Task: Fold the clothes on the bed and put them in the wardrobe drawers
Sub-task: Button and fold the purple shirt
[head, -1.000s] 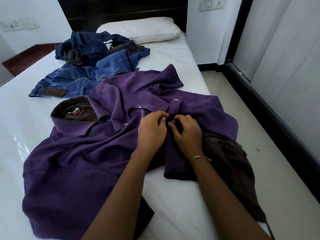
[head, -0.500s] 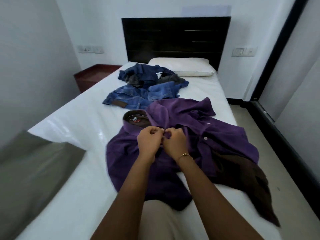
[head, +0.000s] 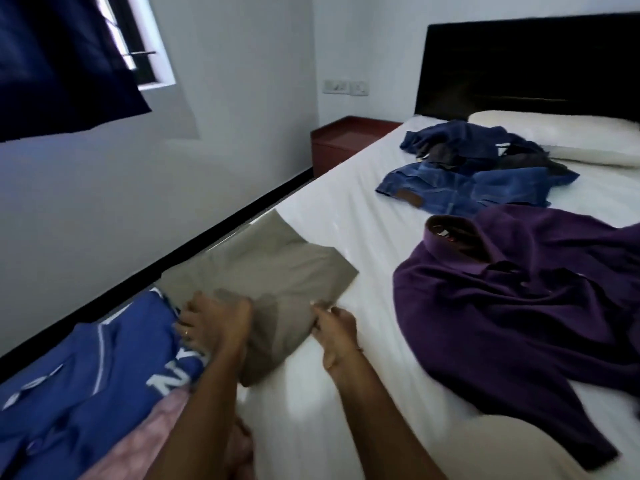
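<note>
Bed [head: 363, 216] with white sheet filled most of the view, running from the near edge up to a dark headboard [head: 530, 64]. A white pillow [head: 561, 133] lay at the head end, touching the headboard side of the mattress. Purple shirt [head: 512, 306] was spread open and rumpled on the right half of the bed, collar toward the headboard, one sleeve trailing toward the near edge. Blue jersey [head: 86, 386] with white lettering lay at the near left corner, over a pink garment [head: 152, 434] of which only an edge showed. Khaki folded garment [head: 270, 278] lay flat on the left side of the bed, between the jersey and the purple shirt, apart from the shirt and touching the jersey at its near left corner. Blue jeans [head: 464, 192] lay beyond the purple shirt, with a heap of dark clothes [head: 467, 143] behind them, just short of the pillow. A red-brown bedside table [head: 346, 140] stood against the far wall left of the bed. Left hand [head: 216, 323] rested on the near left corner of the khaki garment, fingers curled down into the cloth and gripping it. Right hand [head: 337, 329] pinched the near right edge of the same garment between thumb and fingertips. Both forearms reached in from the bottom of the view.
</note>
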`<state>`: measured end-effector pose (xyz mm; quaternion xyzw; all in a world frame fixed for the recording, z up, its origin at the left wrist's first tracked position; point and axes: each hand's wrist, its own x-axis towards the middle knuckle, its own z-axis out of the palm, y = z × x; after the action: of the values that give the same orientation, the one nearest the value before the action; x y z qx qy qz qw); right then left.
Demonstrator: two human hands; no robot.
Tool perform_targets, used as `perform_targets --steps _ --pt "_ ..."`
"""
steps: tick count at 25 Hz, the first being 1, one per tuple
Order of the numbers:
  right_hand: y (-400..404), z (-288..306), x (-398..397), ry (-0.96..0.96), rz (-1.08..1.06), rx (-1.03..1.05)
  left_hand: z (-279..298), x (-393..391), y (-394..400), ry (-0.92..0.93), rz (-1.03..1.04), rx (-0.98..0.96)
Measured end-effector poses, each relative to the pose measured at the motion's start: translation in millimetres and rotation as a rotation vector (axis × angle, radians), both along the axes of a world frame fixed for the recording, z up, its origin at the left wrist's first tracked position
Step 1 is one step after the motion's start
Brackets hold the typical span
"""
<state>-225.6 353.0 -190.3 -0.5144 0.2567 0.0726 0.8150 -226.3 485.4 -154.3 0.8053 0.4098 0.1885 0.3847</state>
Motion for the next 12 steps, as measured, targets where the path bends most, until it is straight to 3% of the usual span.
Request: perform_targets --steps 6,9,12 --pt "10.1 11.2 5.7 -0.064 0.182 0.243 -12.1 -2.8 24.7 -0.074 0.134 -0.264" --pt "4.3 17.4 -6.9 -0.037 0.132 0.454 -25.2 -7.4 30.2 -0.129 0.094 -0.417" --pt "-22.5 21.3 -21.4 -0.145 -0.012 0.541 -19.3 -14.7 12.5 -0.170 0.009 -0.673"
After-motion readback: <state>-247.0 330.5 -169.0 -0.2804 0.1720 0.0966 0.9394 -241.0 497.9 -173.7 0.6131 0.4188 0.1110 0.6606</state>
